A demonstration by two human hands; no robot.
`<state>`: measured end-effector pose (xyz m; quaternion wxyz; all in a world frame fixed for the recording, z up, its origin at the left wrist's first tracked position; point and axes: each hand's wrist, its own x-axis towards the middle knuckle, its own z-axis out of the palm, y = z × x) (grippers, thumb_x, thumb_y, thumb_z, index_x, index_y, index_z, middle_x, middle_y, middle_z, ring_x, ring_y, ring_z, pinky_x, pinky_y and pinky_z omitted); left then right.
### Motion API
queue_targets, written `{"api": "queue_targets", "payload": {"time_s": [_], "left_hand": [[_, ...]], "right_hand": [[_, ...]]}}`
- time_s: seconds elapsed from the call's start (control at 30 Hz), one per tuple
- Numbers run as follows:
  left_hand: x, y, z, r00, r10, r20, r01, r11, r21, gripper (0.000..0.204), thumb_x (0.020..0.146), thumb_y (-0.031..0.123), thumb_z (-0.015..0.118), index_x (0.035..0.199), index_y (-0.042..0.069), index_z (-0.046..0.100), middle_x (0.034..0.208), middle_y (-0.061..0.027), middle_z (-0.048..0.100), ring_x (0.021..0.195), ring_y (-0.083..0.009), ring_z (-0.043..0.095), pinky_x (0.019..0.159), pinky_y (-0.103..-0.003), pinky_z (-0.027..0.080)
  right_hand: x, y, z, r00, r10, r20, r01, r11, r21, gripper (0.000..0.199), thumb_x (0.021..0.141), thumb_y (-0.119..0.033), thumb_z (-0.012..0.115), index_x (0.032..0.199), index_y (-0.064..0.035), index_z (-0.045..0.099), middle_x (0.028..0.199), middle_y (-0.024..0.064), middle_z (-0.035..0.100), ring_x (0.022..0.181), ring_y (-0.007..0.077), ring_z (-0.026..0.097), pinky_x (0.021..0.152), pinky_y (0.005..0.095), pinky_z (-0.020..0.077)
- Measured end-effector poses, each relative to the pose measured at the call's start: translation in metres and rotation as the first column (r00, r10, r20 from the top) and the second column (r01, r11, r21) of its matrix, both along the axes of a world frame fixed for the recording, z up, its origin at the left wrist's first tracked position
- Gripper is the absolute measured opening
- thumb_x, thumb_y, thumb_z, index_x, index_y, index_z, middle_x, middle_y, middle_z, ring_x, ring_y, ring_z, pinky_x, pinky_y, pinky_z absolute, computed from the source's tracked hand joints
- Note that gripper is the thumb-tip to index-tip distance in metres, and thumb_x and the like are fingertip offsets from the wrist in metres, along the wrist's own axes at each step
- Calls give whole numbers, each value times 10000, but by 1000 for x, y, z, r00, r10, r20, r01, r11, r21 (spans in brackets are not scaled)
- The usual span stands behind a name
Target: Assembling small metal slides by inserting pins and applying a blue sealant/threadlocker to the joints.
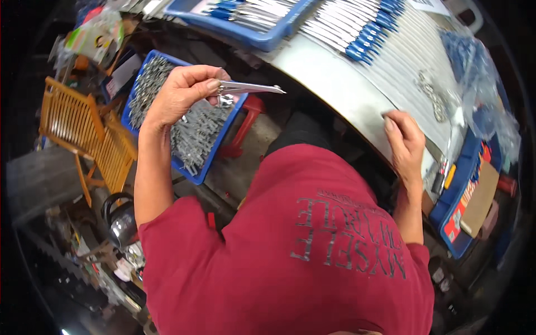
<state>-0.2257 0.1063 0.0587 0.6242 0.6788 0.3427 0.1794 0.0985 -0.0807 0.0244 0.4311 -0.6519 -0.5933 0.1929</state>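
Observation:
Raised over the blue crate, my left hand (192, 92) is closed round a slim silvery metal piece (254, 87), pinched between thumb and fingers. It narrows to a point on the right, and two long strips seem to meet near that tip; its exact kind does not show. My right hand (405, 139) is at the near edge of the white worktable (326, 72), thumb and fingertips pressed together. A tiny dark spot shows at those fingertips, too small to name. Farther back on the table, slim metal tools with blue handles (365, 44) are laid in a row.
Many small grey metal parts (198, 134) fill the blue crate (207, 166) on my left, beside a red stool (245, 125). A blue tray (268, 40) holds more blue-handled tools. A wooden folding chair (72, 120) stands far left; another blue bin (460, 245) is right.

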Motion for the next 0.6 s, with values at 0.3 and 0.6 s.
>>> {"api": "queue_targets", "payload": {"time_s": [0.3, 0.6], "left_hand": [[130, -4, -1, 911, -397, 112, 411, 893, -184, 212, 784, 139, 581, 902, -37, 591, 712, -27, 576, 584, -70, 516, 559, -187, 430], [197, -11, -27, 863, -458, 211, 502, 820, -274, 277, 765, 185, 613, 933, -35, 596, 844, -69, 603, 695, -102, 549, 588, -213, 459]], "right_hand": [[-2, 24, 13, 944, 294, -149, -306, 950, -67, 225, 831, -183, 498, 917, 20, 545, 809, 63, 512, 729, 146, 476, 664, 237, 388], [17, -5, -7, 889, 38, -457, -206, 923, -324, 263, 842, -261, 517, 777, -6, 530, 572, 5, 427, 551, 84, 384, 487, 248, 337]]}}
